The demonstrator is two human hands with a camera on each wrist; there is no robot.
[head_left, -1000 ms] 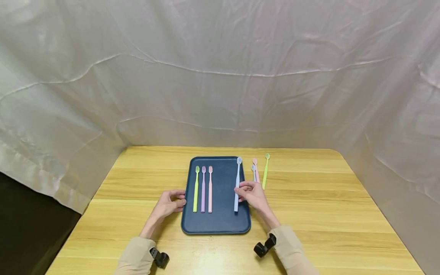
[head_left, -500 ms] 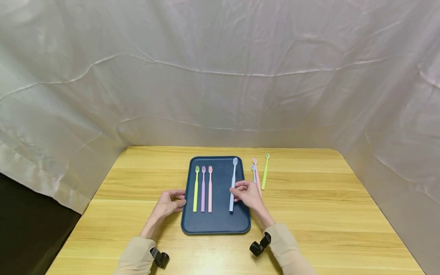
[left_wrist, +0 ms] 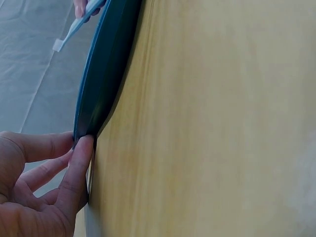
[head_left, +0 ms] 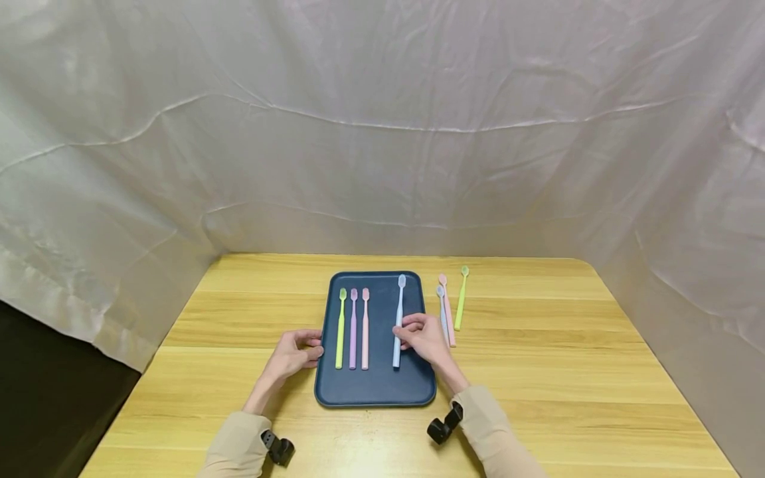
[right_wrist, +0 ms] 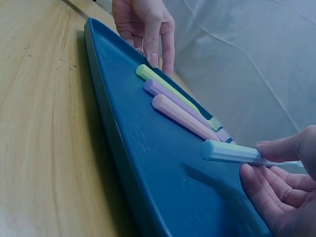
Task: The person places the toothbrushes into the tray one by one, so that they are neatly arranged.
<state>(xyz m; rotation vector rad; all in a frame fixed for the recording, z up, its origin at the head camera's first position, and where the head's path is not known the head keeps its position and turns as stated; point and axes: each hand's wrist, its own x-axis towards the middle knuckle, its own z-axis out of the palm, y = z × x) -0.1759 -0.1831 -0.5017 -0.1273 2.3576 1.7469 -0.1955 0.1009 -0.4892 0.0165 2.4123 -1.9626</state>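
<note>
Supervisor: State of the right hand [head_left: 423,337]?

Inspector: Thumb and fingertips are closed in a pinch on a light blue toothbrush [head_left: 399,312], at its handle. The brush is raised above the right half of the dark blue tray [head_left: 376,388], bristle head pointing far, handle end near. The right wrist view shows a shadow on the tray floor beneath it.

Supervisor: And the left hand [head_left: 291,356]?

Inspector: Thumb and fingers are bent, tips touching the tray's left rim. Whether they pinch the rim or merely rest against it cannot be told.

Supervisor: Contents of the tray?

Inspector: Three toothbrushes lie side by side in the left half, heads far. Left to right: a lime toothbrush [head_left: 340,338], a purple toothbrush [head_left: 352,338] and a pink toothbrush [head_left: 365,338]. Gaps separate them.

Supervisor: Outside it?

Inspector: Three more lie right of the tray on the wooden table [head_left: 550,368]: a second light blue toothbrush [head_left: 443,318], a second pink toothbrush [head_left: 450,324] close alongside, and a second lime toothbrush [head_left: 461,309] farthest right. A pale curtain [head_left: 382,179] hangs behind the table's far edge.
</note>
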